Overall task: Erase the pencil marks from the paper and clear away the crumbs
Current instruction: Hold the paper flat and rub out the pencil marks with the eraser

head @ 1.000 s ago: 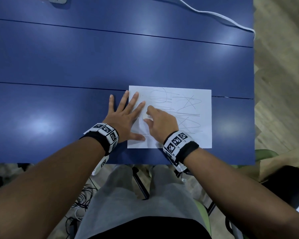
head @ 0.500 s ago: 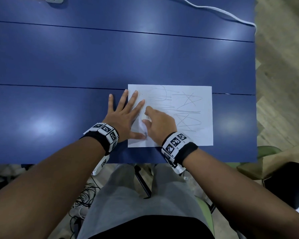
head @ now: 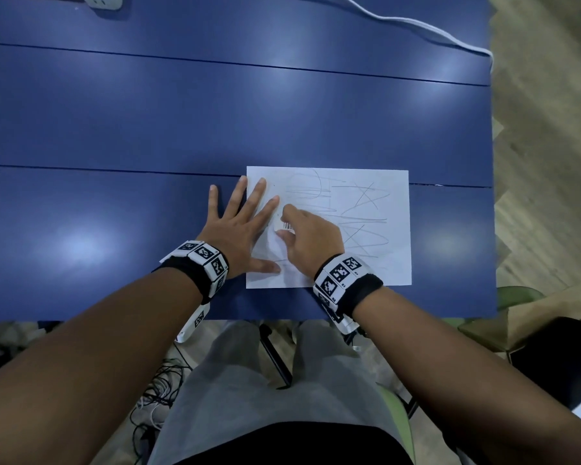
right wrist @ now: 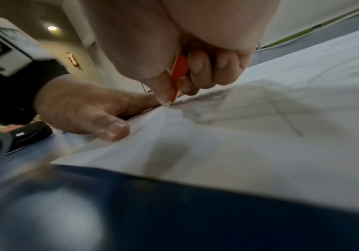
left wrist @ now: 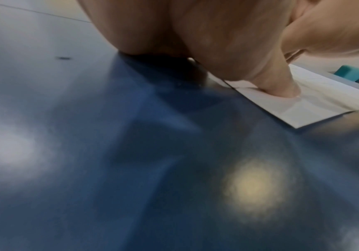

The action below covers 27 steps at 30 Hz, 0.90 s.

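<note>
From the head view you have 1 flat white rectangular sheet of paper on the glossy blue panelled table, its right part crossed with grey pencil scribbles. Your left hand lies flat with fingers spread straight, straddling the sheet's left edge, thumb near the bottom-left corner. Your right hand sits just beside it on the sheet, fingers curled around 1 small eraser in a white barcoded sleeve, between the 2 hands. 1 white cable curves over the far right corner. From the left wrist view, your thumb presses the smooth paper near its corner, and the table shines with blurred light spots. From the right wrist view, your right hand pinches the eraser, orange on this side, tip touching the paper at the edge of the scribbles; your left hand lies flat beside it.
</note>
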Available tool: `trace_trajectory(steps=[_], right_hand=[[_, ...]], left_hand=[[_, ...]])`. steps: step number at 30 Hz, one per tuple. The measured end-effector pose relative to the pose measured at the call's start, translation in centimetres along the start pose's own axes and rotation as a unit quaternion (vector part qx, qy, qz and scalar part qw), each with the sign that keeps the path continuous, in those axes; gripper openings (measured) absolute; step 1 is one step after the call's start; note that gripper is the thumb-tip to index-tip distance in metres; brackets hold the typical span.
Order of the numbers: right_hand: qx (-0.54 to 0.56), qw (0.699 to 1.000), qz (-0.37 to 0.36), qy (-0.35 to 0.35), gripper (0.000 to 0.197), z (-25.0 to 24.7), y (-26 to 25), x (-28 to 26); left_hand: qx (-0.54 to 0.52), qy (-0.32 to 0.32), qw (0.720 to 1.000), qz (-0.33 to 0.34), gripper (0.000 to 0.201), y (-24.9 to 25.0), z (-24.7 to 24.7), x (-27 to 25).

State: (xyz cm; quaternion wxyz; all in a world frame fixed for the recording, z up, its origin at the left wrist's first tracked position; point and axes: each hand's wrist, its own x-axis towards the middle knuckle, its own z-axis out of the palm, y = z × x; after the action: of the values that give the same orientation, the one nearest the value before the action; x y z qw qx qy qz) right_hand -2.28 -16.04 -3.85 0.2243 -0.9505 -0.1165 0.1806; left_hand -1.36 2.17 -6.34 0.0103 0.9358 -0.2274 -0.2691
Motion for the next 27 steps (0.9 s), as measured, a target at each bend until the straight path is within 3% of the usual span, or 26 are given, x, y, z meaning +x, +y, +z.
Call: trace_trajectory(steps=[5, 10, 14, 18, 23, 27], right_hand=[[0.003, 0.998, -0.044, -0.051, 0.018, 0.5, -0.8, -1.2], [0.005, 1.000, 0.003, 0.002, 0.018, 0.2, -0.2, -0.2], [0.001, 0.997, -0.048, -0.058, 0.020, 0.4, -1.0, -1.3], [-0.001, 1.000, -0.001, 0.002, 0.018, 0.0, 0.0, -0.2], [-0.005, 0.998, -0.048, -0.048, 0.019, 0.5, -0.6, -1.1], [-0.009, 1.000, -0.014, -0.011, 0.018, 0.2, 0.0, -0.4]], left_hand=[[0.001, 0.006, 1.000, 0.004, 0.128, -0.1, 0.4, 0.0], [0.002, 0.011, 1.000, 0.003, 0.126, -0.1, 0.3, 0.1], [0.005, 0.011, 1.000, 0.004, 0.127, -0.2, 0.5, 0.0], [-0.001, 0.014, 1.000, 0.003, 0.126, -0.1, 0.5, 0.1], [0.005, 0.010, 1.000, 0.001, 0.126, -0.2, 0.5, 0.0], [0.008, 0.007, 1.000, 0.002, 0.125, -0.1, 0.3, 0.1]])
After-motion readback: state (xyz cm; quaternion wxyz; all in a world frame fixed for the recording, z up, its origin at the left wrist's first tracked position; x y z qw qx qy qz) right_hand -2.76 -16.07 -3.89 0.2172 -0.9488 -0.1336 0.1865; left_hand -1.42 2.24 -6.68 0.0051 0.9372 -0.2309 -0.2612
